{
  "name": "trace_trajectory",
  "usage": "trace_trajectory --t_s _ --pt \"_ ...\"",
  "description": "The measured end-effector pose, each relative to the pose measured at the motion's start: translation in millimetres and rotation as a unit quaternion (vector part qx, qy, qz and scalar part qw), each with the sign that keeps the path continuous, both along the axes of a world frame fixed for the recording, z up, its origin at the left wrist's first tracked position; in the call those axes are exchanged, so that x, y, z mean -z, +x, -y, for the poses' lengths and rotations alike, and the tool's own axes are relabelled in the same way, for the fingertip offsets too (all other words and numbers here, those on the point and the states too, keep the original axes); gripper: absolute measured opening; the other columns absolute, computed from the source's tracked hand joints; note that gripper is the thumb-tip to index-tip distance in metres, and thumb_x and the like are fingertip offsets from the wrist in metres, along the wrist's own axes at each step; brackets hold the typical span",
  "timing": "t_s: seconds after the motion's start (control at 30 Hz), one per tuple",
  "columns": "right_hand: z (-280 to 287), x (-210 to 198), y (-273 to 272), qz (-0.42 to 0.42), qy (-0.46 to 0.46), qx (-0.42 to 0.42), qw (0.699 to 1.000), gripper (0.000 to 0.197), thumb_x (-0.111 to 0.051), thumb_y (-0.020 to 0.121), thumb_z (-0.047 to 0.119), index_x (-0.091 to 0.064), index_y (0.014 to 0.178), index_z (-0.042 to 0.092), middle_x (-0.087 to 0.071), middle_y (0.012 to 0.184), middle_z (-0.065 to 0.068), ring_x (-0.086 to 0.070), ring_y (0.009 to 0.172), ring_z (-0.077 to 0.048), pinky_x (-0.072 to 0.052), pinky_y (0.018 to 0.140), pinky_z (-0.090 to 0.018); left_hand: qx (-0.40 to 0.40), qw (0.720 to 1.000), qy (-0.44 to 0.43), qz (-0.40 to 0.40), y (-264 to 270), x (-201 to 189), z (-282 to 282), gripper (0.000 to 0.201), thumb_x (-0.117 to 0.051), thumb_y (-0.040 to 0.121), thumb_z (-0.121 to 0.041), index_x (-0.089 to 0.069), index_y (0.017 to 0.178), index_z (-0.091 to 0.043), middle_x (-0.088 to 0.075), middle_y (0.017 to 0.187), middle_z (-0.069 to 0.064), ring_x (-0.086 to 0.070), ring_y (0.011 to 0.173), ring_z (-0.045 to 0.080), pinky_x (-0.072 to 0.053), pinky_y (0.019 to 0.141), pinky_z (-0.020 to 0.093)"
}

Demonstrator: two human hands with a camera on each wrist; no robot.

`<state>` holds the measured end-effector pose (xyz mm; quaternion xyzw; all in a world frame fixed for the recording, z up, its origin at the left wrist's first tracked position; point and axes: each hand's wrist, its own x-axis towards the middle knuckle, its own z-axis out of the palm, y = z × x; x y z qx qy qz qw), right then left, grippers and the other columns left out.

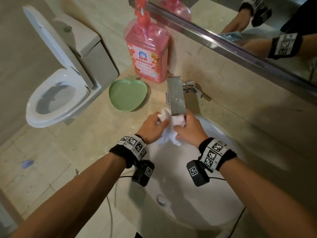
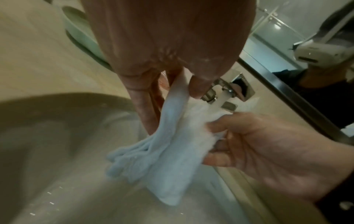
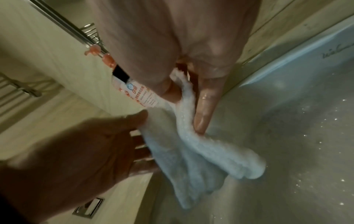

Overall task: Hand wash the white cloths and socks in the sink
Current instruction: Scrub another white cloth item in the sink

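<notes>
A wet white cloth [image 1: 169, 138] hangs over the white sink [image 1: 180, 194], right under the chrome faucet [image 1: 176, 95]. My left hand [image 1: 160, 121] pinches its upper left part and my right hand [image 1: 181, 124] grips its upper right part. In the left wrist view, water runs from the spout [image 2: 222, 100] onto the cloth [image 2: 172, 151] between my left hand [image 2: 168, 97] and my right hand [image 2: 268, 151]. From the right wrist, the cloth [image 3: 191, 151] is seen held by my right hand [image 3: 185, 101], with my left hand [image 3: 86, 144] curled on its other edge. I see no socks.
A pink detergent bottle [image 1: 147, 48] and a green apple-shaped dish [image 1: 127, 94] stand on the beige counter left of the faucet. A toilet [image 1: 58, 93] with its lid up is further left. A mirror [image 1: 240, 23] runs along the back wall. The drain [image 1: 161, 199] lies near me.
</notes>
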<state>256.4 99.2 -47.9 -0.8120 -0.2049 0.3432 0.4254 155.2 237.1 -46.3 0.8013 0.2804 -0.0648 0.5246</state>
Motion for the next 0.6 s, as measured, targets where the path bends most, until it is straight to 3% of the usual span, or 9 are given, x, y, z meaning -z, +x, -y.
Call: trace_trajectory --t_s 0.1,0.13,0.2,0.27,0.3,0.4,0.43,0.5,0.6 --pt "-5.5 -0.1 -4.7 -0.014 0.027 -0.045 0.999 0.072 -0.077 0.077 0.005 -0.039 0.136 0.019 -0.063 0.110 0.004 -0.064 0.099 -0.009 -0.053 0.076 -0.013 0.092 0.992 0.079 0.015 6.7 -4.8 15.9 0.029 -0.047 0.102 -0.034 -0.064 0.110 -0.011 -0.057 0.114 0.007 -0.056 0.106 0.028 -0.043 0.097 0.035" --pt "-6.6 1.4 -2.3 0.005 0.011 -0.057 0.998 0.072 -0.077 0.077 0.005 -0.041 0.138 0.017 -0.063 0.112 0.000 -0.064 0.101 -0.013 -0.052 0.078 -0.014 0.119 0.988 0.091 0.028 7.8 -5.7 18.2 0.028 -0.047 0.102 -0.027 -0.067 0.110 -0.010 -0.060 0.116 0.009 -0.055 0.108 0.026 -0.040 0.097 0.028" --pt "-5.0 4.6 5.6 0.057 -0.038 -0.062 0.996 0.061 -0.071 0.082 0.005 -0.048 0.138 0.014 -0.065 0.116 -0.008 -0.063 0.106 -0.023 -0.053 0.084 -0.028 0.130 0.990 0.048 0.042 9.0 -5.0 15.0 0.025 -0.048 0.096 -0.010 -0.069 0.110 -0.007 -0.067 0.116 0.012 -0.060 0.104 0.021 -0.045 0.096 0.027" --pt "-0.4 9.5 13.9 0.057 -0.062 -0.050 0.995 0.047 -0.061 0.087 -0.001 -0.056 0.132 0.012 -0.067 0.117 -0.010 -0.063 0.109 -0.026 -0.053 0.089 -0.033 0.090 0.996 0.016 0.021 6.7 -1.0 6.4 0.025 -0.050 0.088 -0.003 -0.056 0.111 -0.010 -0.065 0.112 0.006 -0.063 0.102 0.020 -0.051 0.093 0.037" --pt "2.1 12.4 17.6 0.045 -0.060 -0.048 0.996 0.042 -0.056 0.088 -0.002 -0.059 0.128 0.011 -0.067 0.117 -0.010 -0.063 0.110 -0.027 -0.054 0.092 -0.036 0.077 0.997 0.015 0.011 5.1 2.5 2.0 0.031 -0.055 0.085 -0.003 -0.048 0.114 -0.011 -0.061 0.114 0.004 -0.061 0.106 0.022 -0.051 0.092 0.037" --pt "7.3 12.6 21.7 0.007 -0.018 -0.033 0.999 0.034 -0.054 0.090 0.001 -0.064 0.119 0.015 -0.071 0.112 -0.006 -0.066 0.107 -0.023 -0.055 0.094 -0.044 0.120 0.992 0.035 -0.014 7.0 14.7 -8.9 0.075 -0.081 0.073 -0.013 -0.036 0.133 -0.011 -0.048 0.128 0.005 -0.050 0.118 0.020 -0.041 0.092 0.022" --pt "8.5 12.2 22.9 -0.026 0.015 -0.024 0.999 0.034 -0.055 0.090 0.000 -0.065 0.117 0.018 -0.072 0.110 -0.003 -0.068 0.106 -0.020 -0.056 0.094 -0.044 0.137 0.990 0.011 -0.019 11.2 16.2 -10.1 0.087 -0.087 0.068 -0.016 -0.034 0.137 -0.012 -0.049 0.131 0.003 -0.050 0.119 0.018 -0.041 0.095 0.023" --pt "11.4 11.3 26.4 -0.103 0.074 -0.018 0.992 0.037 -0.060 0.089 -0.006 -0.066 0.118 0.016 -0.073 0.113 -0.004 -0.068 0.109 -0.021 -0.056 0.095 -0.043 0.153 0.987 -0.055 -0.020 23.3 20.6 -11.6 0.094 -0.093 0.060 -0.017 -0.040 0.138 -0.015 -0.057 0.129 0.001 -0.056 0.117 0.018 -0.047 0.098 0.030" --pt "16.4 11.8 30.6 -0.120 0.106 -0.025 0.987 0.030 -0.063 0.086 -0.009 -0.065 0.106 0.013 -0.072 0.106 -0.011 -0.066 0.100 -0.022 -0.053 0.086 -0.039 0.174 0.982 -0.045 -0.057 37.2 27.2 -10.7 0.075 -0.093 0.058 -0.020 -0.058 0.125 -0.021 -0.069 0.112 -0.004 -0.065 0.103 0.017 -0.052 0.089 0.027"
